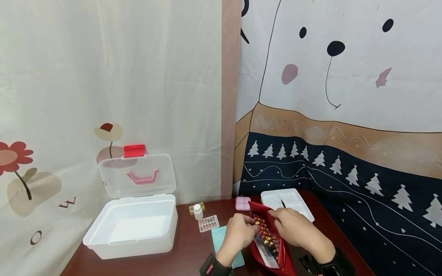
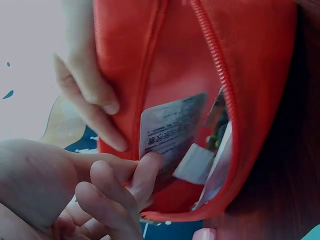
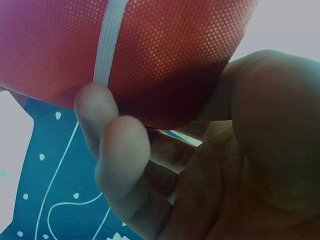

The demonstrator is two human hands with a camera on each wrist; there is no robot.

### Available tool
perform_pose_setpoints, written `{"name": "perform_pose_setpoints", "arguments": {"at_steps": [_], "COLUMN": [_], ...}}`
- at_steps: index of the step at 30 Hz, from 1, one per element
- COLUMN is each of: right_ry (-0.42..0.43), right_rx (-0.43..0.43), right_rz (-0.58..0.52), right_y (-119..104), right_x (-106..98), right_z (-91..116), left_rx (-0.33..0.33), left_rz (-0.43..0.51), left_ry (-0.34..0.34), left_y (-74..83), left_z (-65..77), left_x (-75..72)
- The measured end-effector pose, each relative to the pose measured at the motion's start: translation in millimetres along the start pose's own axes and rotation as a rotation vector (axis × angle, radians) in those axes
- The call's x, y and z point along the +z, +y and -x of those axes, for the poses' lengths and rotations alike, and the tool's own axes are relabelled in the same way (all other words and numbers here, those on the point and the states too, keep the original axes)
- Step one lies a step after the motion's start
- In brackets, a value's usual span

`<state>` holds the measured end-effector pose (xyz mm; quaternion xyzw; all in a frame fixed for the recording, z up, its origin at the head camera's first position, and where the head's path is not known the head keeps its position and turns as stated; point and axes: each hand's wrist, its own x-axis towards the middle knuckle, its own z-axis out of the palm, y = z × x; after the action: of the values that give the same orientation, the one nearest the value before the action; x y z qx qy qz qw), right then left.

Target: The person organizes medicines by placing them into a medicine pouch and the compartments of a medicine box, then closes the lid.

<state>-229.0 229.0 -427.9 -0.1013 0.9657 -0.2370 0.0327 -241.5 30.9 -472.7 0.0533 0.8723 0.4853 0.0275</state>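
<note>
A red zippered pouch (image 1: pixel 286 264) stands unzipped on the table, its mouth facing up. My right hand (image 1: pixel 297 230) grips its right side, thumb and fingers about the fabric rim; in the right wrist view a white strap (image 3: pixel 110 45) runs down the pouch by the fingertips. My left hand (image 1: pixel 239 232) reaches in at the mouth. Its thumb and a finger pinch the edge of a silver-backed blister pack (image 2: pixel 172 122), which stands inside against the wall. Red and yellow capsules (image 1: pixel 265 232) show inside the pouch. Beside them lies a whitish packet (image 1: pixel 266 253), partly hidden.
An open white plastic box (image 1: pixel 138 245) with a raised clear lid stands left. Between it and the pouch are a white bottle (image 1: pixel 198 212), a capsule blister pack (image 1: pixel 208 223) and a teal booklet (image 1: pixel 218 234). Behind are a pink case (image 1: pixel 243 203) and a white divided tray (image 1: pixel 293 199).
</note>
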Motion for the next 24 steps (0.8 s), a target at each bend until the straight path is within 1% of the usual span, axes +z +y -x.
{"name": "perform_pose_setpoints", "arguments": {"at_steps": [3, 7, 12, 17, 20, 24], "right_ry": [0.005, 0.007, 0.005, 0.004, -0.002, -0.002], "right_rx": [0.001, -0.002, -0.009, -0.011, -0.012, -0.014], "right_rz": [-0.003, -0.004, 0.006, 0.017, 0.018, 0.018], "right_y": [-0.1, 0.0, 0.2, 0.2, 0.2, 0.2], "right_x": [0.4, 0.4, -0.4, -0.5, -0.3, -0.8], "right_z": [0.4, 0.6, 0.7, 1.2, 1.1, 0.3], "left_rx": [0.017, 0.034, 0.051, 0.047, 0.058, 0.087], "left_rz": [-0.022, -0.054, -0.036, -0.040, -0.036, -0.027], "left_ry": [0.007, 0.010, -0.010, -0.033, -0.020, 0.018], "left_y": [-1.1, -0.9, 0.2, -1.7, -2.7, -2.2], "left_z": [0.4, 1.6, 1.6, 2.2, 4.1, 7.2], "left_x": [5.3, 8.5, 11.7, 13.9, 10.1, -3.3]}}
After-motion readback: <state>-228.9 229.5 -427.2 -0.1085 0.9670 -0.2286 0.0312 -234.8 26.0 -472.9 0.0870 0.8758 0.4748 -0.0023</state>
